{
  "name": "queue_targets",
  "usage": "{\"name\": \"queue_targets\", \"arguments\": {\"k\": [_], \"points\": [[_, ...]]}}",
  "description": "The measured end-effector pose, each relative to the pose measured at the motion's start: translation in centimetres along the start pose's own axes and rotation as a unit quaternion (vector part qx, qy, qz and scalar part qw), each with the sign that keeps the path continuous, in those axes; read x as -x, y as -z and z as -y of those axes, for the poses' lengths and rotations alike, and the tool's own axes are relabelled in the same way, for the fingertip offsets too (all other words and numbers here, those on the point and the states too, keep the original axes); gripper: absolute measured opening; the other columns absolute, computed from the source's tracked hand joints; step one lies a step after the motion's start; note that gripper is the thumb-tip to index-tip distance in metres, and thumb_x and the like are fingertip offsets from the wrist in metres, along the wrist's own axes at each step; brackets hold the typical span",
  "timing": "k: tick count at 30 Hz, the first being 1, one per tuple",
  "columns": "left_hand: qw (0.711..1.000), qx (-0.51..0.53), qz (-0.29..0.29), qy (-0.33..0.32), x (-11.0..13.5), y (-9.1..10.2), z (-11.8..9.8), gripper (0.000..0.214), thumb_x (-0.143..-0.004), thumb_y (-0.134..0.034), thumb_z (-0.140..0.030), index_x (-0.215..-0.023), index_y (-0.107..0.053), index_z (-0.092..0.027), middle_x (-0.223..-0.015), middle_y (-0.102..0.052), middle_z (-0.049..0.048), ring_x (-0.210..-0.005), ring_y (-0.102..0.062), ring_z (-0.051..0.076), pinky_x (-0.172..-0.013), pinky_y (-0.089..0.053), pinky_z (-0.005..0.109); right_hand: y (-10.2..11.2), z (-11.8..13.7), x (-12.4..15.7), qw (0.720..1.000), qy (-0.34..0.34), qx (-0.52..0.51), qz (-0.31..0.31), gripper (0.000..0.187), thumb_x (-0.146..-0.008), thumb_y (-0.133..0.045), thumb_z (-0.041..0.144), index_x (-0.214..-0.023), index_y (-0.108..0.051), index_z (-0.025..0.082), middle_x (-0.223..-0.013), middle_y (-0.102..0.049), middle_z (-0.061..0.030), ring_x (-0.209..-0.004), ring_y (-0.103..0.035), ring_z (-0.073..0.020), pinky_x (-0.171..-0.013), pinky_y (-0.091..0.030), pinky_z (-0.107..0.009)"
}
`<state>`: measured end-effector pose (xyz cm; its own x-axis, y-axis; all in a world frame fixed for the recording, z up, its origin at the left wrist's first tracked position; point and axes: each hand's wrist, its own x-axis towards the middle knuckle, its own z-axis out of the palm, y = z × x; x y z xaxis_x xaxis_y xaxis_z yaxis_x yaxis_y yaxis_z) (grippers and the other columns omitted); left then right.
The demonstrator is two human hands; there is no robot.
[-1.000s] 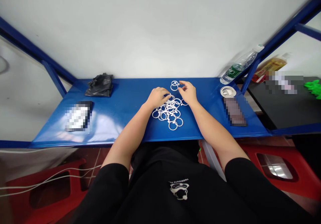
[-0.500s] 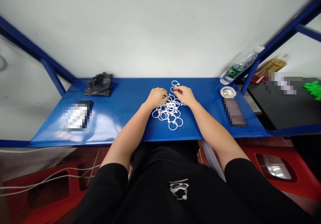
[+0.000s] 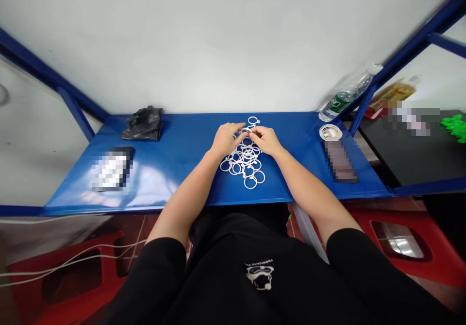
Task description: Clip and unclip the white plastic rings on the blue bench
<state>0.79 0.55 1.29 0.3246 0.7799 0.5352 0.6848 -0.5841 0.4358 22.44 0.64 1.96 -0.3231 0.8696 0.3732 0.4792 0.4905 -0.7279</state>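
White curtain rings [image 3: 248, 157], each with a small eyelet, lie heaped and overlapping on the blue tabletop [image 3: 189, 145]. At the far side of the heap my left hand [image 3: 225, 139] and my right hand [image 3: 267, 140] face each other. One white curtain ring [image 3: 247, 128] is pinched between them, raised off the surface; my fingers cover parts of its rim. Beyond my right fingertips sits a separate ring [image 3: 253, 117], with another partly hidden below it.
To the left are a crumpled black plastic bag [image 3: 142, 123] and a blurred-out dark-edged object [image 3: 113, 168]. A water bottle [image 3: 344, 96], a coiled white cable [image 3: 330, 132] and a blurred phone-like object [image 3: 340, 162] lie right. Blue frame posts [image 3: 76, 112] edge the table.
A curtain ring has come up between my two hands, whose fingertips are now closer together. The rest of the heap looks nearly the same.
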Motion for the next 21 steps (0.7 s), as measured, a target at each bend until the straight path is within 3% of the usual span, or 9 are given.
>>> {"name": "queue_targets", "arguments": {"k": [2,5,9,21], "points": [[1.0,0.007,-0.006,0.015,0.1,-0.2,0.3,0.041,-0.106,-0.057,-0.04,-0.14,-0.068,-0.019,-0.119,-0.079,0.0122,-0.107,-0.072,0.026,-0.1,-0.052,0.042,0.0,0.1,0.1,1.0,-0.007,-0.02,-0.023,0.023,-0.094,-0.064,0.038,-0.097,-0.078,0.021,-0.081,-0.076,-0.0021,-0.068,-0.064,-0.0186,-0.067,-0.048,-0.031],[0.999,0.023,0.022,0.018,0.1,-0.2,0.6,0.036,-0.108,-0.053,-0.035,-0.134,-0.072,-0.018,-0.119,-0.079,0.0118,-0.108,-0.072,0.026,-0.1,-0.054,0.041,-0.1,0.2,0.2,0.999,-0.009,-0.027,-0.035,0.022,-0.091,-0.066,0.038,-0.096,-0.078,0.021,-0.081,-0.076,-0.0026,-0.069,-0.065,-0.0192,-0.068,-0.049,-0.032],[0.999,0.05,0.018,0.015,0.0,-0.3,0.3,0.033,-0.109,-0.05,-0.033,-0.122,-0.078,-0.021,-0.118,-0.08,0.01,-0.11,-0.073,0.025,-0.101,-0.055,0.04,-0.3,0.2,0.3,0.999,-0.009,-0.034,0.0,0.019,-0.088,-0.065,0.033,-0.096,-0.077,0.022,-0.073,-0.074,-0.0001,-0.062,-0.062,-0.0174,-0.065,-0.048,-0.03],[0.99,0.137,-0.022,0.03,0.0,-0.3,-0.6,0.034,-0.109,-0.053,-0.04,-0.122,-0.079,-0.022,-0.122,-0.079,0.0091,-0.112,-0.075,0.023,-0.101,-0.058,0.036,0.0,0.3,0.2,0.997,-0.007,-0.053,0.047,0.016,-0.085,-0.062,0.023,-0.088,-0.078,0.022,-0.084,-0.079,-0.0008,-0.071,-0.067,-0.0174,-0.071,-0.05,-0.029]]}}
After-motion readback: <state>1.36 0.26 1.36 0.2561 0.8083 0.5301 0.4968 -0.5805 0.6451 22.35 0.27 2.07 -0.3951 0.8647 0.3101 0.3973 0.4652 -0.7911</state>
